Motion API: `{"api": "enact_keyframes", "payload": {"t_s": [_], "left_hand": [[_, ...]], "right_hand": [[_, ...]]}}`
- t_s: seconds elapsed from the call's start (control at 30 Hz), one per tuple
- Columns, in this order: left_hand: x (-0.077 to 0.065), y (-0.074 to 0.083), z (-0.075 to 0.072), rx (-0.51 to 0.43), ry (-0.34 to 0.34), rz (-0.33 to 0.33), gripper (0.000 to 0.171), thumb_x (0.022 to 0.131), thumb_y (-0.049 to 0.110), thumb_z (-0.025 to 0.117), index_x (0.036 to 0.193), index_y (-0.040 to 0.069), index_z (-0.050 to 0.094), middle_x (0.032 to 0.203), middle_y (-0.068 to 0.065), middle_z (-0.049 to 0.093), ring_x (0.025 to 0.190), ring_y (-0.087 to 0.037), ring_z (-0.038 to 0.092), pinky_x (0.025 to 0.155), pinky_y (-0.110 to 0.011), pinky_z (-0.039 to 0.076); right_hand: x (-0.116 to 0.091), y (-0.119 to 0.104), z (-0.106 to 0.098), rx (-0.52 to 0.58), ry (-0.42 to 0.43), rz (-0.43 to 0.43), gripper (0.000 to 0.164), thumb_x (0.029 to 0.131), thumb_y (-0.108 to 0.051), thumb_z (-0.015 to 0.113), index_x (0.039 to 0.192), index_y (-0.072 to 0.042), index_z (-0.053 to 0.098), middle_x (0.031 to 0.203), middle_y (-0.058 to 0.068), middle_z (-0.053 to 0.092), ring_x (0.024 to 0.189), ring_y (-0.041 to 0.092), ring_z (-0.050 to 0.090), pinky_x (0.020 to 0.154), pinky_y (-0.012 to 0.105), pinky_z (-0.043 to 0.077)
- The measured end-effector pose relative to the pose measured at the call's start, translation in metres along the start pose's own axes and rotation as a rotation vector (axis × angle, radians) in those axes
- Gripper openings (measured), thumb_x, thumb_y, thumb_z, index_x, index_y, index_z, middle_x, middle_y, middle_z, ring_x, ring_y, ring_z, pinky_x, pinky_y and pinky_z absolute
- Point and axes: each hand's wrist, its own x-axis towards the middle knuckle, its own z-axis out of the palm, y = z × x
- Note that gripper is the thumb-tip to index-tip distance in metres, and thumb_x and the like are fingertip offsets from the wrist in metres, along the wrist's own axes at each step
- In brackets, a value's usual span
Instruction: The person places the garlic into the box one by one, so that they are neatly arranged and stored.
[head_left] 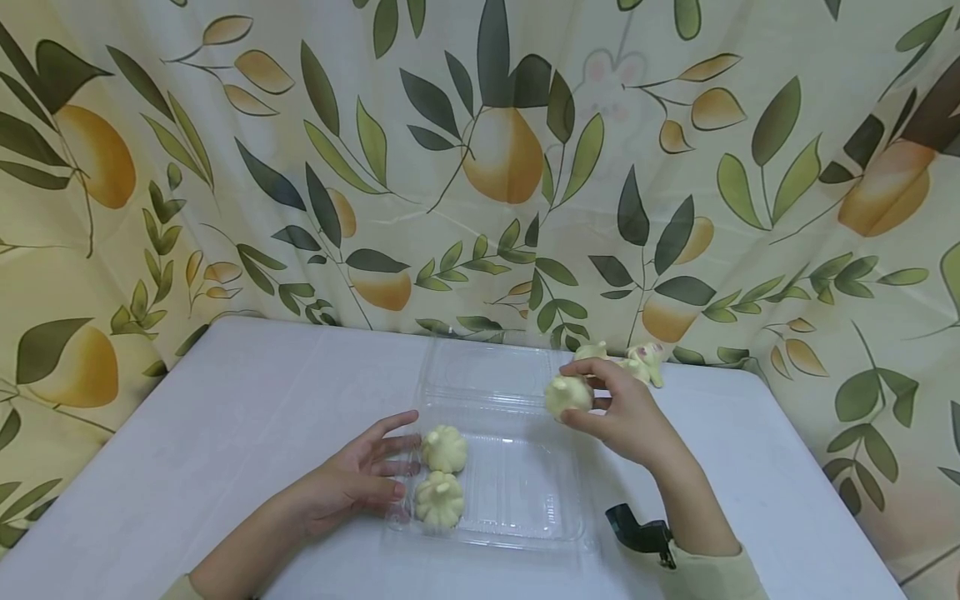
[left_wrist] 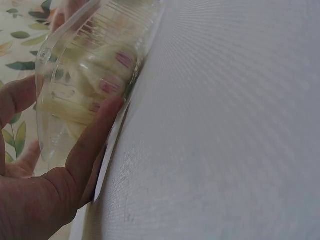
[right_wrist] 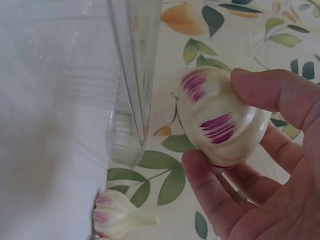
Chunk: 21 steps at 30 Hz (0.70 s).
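My right hand (head_left: 633, 421) pinches a cream garlic bulb (head_left: 566, 396) between thumb and fingers, above the right side of a clear plastic clamshell container (head_left: 525, 496). Purple streaks mark the held bulb's side in the right wrist view. Two more garlic bulbs, a rear one (head_left: 445, 448) and a front one (head_left: 439, 500), sit side by side along the container's left wall. At that wall rests my left hand (head_left: 356, 475), its fingers spread and touching the plastic from outside. In the left wrist view, purple-streaked bulbs (left_wrist: 107, 75) show through the clear wall.
The container's lid (head_left: 487, 371) lies folded back toward the rear table edge. More garlic bulbs (head_left: 643, 363) lie at the back, behind my right hand. A black curved device (head_left: 637, 529) sits at my right wrist. A fruit-patterned curtain (head_left: 480, 208) hangs behind the white table (head_left: 247, 417).
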Motion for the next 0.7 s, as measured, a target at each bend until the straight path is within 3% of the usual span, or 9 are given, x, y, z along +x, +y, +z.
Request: {"api": "enact_keyframes", "payload": {"t_s": [0.3, 0.7], "left_hand": [[0.0, 0.0, -0.001, 0.013, 0.005, -0.003, 0.091, 0.089, 0.002, 0.07, 0.159, 0.025, 0.018, 0.163, -0.016, 0.021, 0.14, -0.036, 0.039, 0.085, -0.042, 0.055], [0.0, 0.001, 0.001, 0.007, 0.008, -0.004, 0.092, 0.088, 0.001, 0.07, 0.159, 0.024, 0.018, 0.163, -0.017, 0.02, 0.14, -0.036, 0.039, 0.085, -0.042, 0.055]], "right_hand": [[-0.001, -0.007, 0.006, 0.019, -0.008, -0.03, 0.05, 0.078, -0.003, 0.082, 0.123, -0.011, 0.062, 0.127, 0.009, 0.061, 0.108, 0.027, 0.062, 0.09, 0.038, 0.056], [-0.004, -0.019, 0.015, 0.036, -0.041, -0.064, 0.048, 0.077, -0.004, 0.082, 0.12, -0.015, 0.064, 0.127, 0.005, 0.062, 0.113, 0.027, 0.059, 0.093, 0.039, 0.055]]}}
